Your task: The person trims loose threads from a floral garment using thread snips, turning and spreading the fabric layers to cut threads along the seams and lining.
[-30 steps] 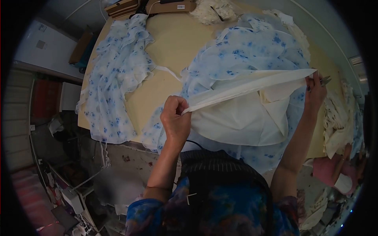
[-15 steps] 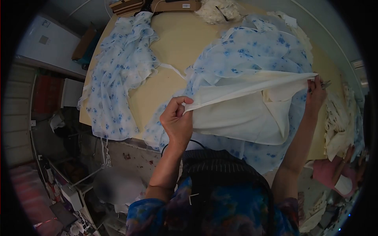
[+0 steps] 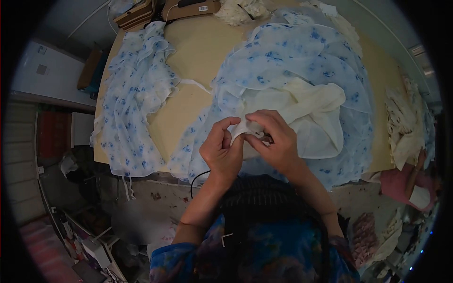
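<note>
My left hand (image 3: 222,150) pinches the edge of a white lining cloth (image 3: 318,134), thumb and forefinger closed on it. Close beside it, my right hand (image 3: 276,144) is also closed on that edge, fingertips almost meeting the left ones. A small dark thing shows in the right palm, too hidden to name clearly. The rest of the lining lies crumpled to the right, on top of a sheer ruffled garment (image 3: 292,59) in white with blue flowers. That garment spreads over the table and down to its near edge.
On the left of the yellowish table (image 3: 191,56) lies another blue-flowered garment (image 3: 134,94), a strap trailing right. A cardboard box (image 3: 191,9) and a cream cloth heap (image 3: 240,12) are at the back. Cream fabric (image 3: 401,125) hangs at right, near another person's pink clothing (image 3: 406,186).
My right hand has come in from the far right to meet the left hand. The lining, stretched taut between them before, now lies slack and bunched.
</note>
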The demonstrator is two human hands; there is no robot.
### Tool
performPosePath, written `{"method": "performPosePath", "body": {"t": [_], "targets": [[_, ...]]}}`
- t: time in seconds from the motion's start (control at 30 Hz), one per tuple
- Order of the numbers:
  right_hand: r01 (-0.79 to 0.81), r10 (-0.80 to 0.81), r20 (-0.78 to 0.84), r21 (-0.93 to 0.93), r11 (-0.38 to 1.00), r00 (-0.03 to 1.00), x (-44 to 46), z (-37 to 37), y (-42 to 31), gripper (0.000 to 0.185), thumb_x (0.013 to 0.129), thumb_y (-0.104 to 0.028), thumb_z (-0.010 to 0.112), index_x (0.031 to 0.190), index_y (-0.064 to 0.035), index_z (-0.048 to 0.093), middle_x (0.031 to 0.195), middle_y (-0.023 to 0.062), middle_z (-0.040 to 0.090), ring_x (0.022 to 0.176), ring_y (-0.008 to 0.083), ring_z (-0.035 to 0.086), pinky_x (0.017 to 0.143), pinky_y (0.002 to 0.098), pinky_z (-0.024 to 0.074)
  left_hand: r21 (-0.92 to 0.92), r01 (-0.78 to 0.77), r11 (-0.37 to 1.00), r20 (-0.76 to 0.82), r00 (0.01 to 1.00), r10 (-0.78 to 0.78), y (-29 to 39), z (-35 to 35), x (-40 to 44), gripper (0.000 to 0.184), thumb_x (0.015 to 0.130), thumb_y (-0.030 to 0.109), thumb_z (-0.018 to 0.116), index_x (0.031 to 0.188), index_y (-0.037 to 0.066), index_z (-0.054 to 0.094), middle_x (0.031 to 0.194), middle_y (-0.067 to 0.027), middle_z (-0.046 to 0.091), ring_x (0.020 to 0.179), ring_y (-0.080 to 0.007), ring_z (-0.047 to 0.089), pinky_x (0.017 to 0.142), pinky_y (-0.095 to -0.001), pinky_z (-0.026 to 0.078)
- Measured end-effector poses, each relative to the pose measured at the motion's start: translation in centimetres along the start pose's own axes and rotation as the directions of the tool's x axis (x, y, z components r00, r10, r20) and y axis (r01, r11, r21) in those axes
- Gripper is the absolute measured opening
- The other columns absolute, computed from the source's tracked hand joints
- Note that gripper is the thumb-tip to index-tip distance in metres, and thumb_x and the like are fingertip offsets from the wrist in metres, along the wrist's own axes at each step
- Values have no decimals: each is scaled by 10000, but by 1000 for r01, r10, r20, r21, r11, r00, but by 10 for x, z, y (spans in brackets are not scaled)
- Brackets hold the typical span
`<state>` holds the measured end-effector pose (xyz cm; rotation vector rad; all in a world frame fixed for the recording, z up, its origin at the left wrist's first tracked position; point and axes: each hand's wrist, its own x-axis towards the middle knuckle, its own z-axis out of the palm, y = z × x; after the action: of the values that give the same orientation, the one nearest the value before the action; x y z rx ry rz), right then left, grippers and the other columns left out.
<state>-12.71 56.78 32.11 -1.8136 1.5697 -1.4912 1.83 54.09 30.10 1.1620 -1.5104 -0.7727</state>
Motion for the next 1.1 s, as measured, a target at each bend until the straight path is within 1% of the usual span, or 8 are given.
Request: {"method": "performPosePath", "body": {"t": [0.1,0.2,0.43,0.63,0.73,0.83,0.97,1.1], "targets": [[56,-63,-104,-67,996,993,-13,15,18,357,731,90,710,1053,-61,686,846,73,648,665,207,648,543,301,518,17,-44,999,-31,999,45,-1,0,-5,256,776,-52,765,996,45,681,621,84,324,567,-22,287,539,-178,245],[95,-106,-168,-71,993,980,-16,11,18,289,740,105,708,991,-37,712,830,61,655,611,87,550,511,228,417,9,-48,999,-47,998,49,-8,-4,-12,249,772,-50,774,977,47,670,614,83,319,560,-23,285,540,-174,241],[92,-121,-169,-170,981,978,-24,10,13,328,738,99,716,1030,-52,712,814,65,640,598,121,565,502,251,436,1,-50,999,48,998,50,-8,-15,-11,234,777,-48,777,963,55,679,610,67,354,562,-27,313,524,-186,260],[139,-162,-115,-183,973,980,-15,-1,5,347,780,81,712,1092,-63,666,865,84,617,621,162,606,514,282,479,12,-292,956,170,943,286,-6,-14,-1,115,853,29,753,952,14,696,578,-27,535,514,-41,505,464,-245,409],[-3,-38,-258,-158,987,965,-17,0,-5,301,792,41,752,1060,-51,652,933,108,617,606,160,591,501,266,464,-183,320,929,268,926,-266,11,-19,2,129,941,113,699,926,-15,687,639,-18,608,522,-40,530,447,-223,417],[-13,6,-228,-33,999,974,-60,3,-3,383,713,-45,850,1023,-34,625,994,134,611,682,216,620,545,292,490,-307,401,863,298,902,-313,14,-22,7,200,985,153,649,966,-46,663,672,-16,632,513,-45,531,419,-219,431],[28,-114,-173,-435,900,978,-79,32,5,409,731,30,761,1084,-47,569,1096,153,548,855,248,639,626,338,554,-457,463,760,302,884,-357,14,-19,7,191,1002,121,600,1059,-60,615,703,-47,649,512,-66,544,425,-237,449],[-195,0,-319,-580,791,948,-113,8,53,438,707,-10,774,1091,-49,566,1103,156,547,855,301,641,652,364,560,-567,444,694,232,894,-382,6,-25,18,161,1012,133,569,1035,-24,600,743,-53,650,502,-72,514,424,-236,421]]}}
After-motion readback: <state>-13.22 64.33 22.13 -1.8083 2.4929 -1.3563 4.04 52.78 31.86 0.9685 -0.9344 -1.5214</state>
